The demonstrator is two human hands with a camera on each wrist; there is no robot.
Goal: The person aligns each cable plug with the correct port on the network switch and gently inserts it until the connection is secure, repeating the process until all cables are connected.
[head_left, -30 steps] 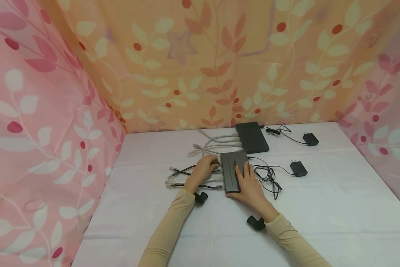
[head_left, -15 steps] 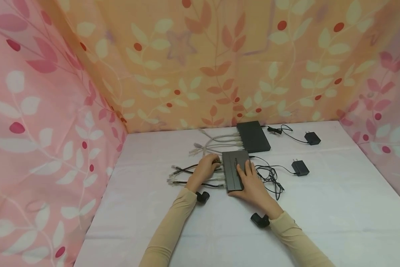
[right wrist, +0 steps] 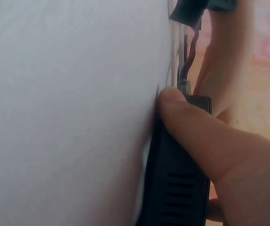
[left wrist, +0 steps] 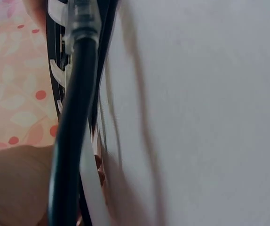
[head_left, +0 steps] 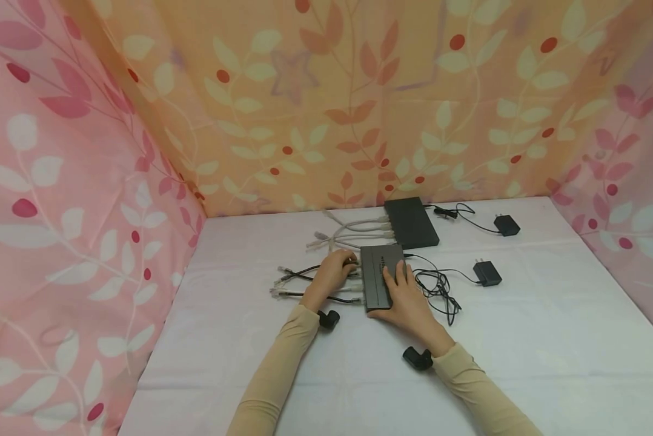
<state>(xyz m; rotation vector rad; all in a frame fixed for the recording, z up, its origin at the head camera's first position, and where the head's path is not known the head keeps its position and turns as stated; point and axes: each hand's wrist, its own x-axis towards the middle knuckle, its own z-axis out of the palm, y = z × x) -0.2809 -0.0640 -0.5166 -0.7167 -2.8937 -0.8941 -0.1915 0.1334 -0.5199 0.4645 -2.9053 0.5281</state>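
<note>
A grey network switch (head_left: 375,284) lies on the white-covered table with several ethernet cables at its left side. My left hand (head_left: 329,277) is at that side, fingertips pinching a cable plug against the port row; the fingers largely hide this plug. My right hand (head_left: 412,307) holds the switch, thumb at its near end and fingers spread over the top. Close up in the right wrist view, the thumb presses the vented end wall (right wrist: 177,193). A black ethernet cable (left wrist: 74,127) with a clear plug (left wrist: 83,23) sits at the ports in the left wrist view.
A second, black box (head_left: 412,224) stands behind with grey cables (head_left: 354,230) at its left. Two black power adapters, the nearer (head_left: 487,274) and the farther (head_left: 506,225), lie right. A coiled black cord (head_left: 438,290) lies beside the switch. Loose cable ends (head_left: 280,284) spread left.
Both hands keep their places on the switch and its cable side. Only slight shifts of the whole view show; the loose cable ends at left have moved a little.
</note>
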